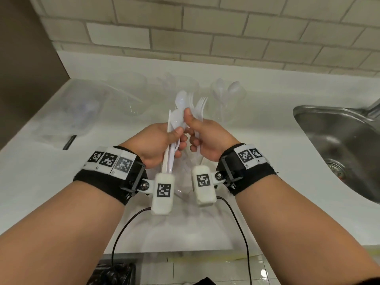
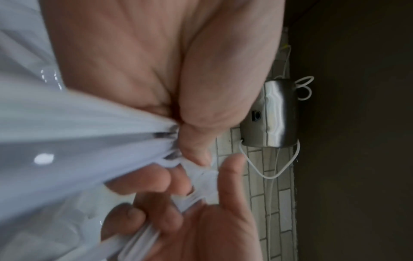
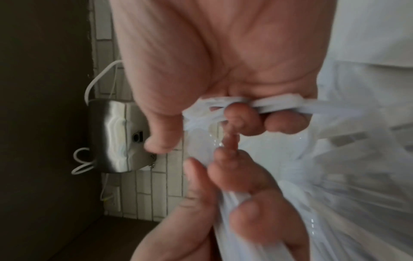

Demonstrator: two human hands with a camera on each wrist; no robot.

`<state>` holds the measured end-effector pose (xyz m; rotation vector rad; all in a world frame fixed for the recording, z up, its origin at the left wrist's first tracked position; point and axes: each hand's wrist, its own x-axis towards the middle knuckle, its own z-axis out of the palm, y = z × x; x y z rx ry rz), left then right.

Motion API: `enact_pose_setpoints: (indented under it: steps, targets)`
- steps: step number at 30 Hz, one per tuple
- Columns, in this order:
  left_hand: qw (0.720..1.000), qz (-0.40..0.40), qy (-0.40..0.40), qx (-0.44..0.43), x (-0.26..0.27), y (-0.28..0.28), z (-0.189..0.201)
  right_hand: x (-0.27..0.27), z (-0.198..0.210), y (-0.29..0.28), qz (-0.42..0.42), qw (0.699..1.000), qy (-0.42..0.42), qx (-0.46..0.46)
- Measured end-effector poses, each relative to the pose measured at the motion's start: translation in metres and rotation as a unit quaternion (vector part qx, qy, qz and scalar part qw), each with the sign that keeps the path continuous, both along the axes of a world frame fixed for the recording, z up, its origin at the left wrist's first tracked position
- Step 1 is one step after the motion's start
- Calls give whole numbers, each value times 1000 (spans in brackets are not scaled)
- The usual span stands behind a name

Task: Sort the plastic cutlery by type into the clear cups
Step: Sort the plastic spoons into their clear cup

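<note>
The white desk runs beneath a tiled wall, with a steel sink set into it at the right. At the left of the desk lies a clear lidded container, blurred. Along the back of the desk stand clear cups: one at the left, one behind the hands holding white pieces too blurred to name, and one at the right with white spoons standing in it. Both hands are raised above the desk, close together and well in front of the cups. The left hand has its fingers curled round a bundle of white plastic cutlery, the handles running down past the wrist; a spoon bowl stands up at the top of it. The right hand has its fingers clamped on several white forks, tines up, with the thumb pressed against the left hand's bundle. The two bundles touch between the hands. In the wrist views the cutlery is blurred white, and a steel wall fixture with a white cord shows against the tiles.
</note>
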<state>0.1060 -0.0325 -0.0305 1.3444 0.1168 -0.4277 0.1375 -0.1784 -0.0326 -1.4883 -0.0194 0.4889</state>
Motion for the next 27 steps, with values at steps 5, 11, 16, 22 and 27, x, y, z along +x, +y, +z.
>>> enact_pose_setpoints:
  steps: [5, 11, 16, 22, 27]
  targets:
    - [989, -139, 26, 37, -13, 6, -4, 3, -1, -4, -124, 987, 56, 81]
    - [977, -186, 35, 96, -21, 9, -10, 8, 11, -13, -239, 965, -1, 103]
    - [986, -48, 26, 158, -5, 19, -7, 9, 27, -24, -301, 951, -62, 30]
    - [991, 114, -14, -67, 9, 12, 2, -13, 10, 10, -120, 991, -38, -33]
    - [984, 92, -8, -152, 4, 8, 6, -20, -1, 21, -50, 997, -45, -23]
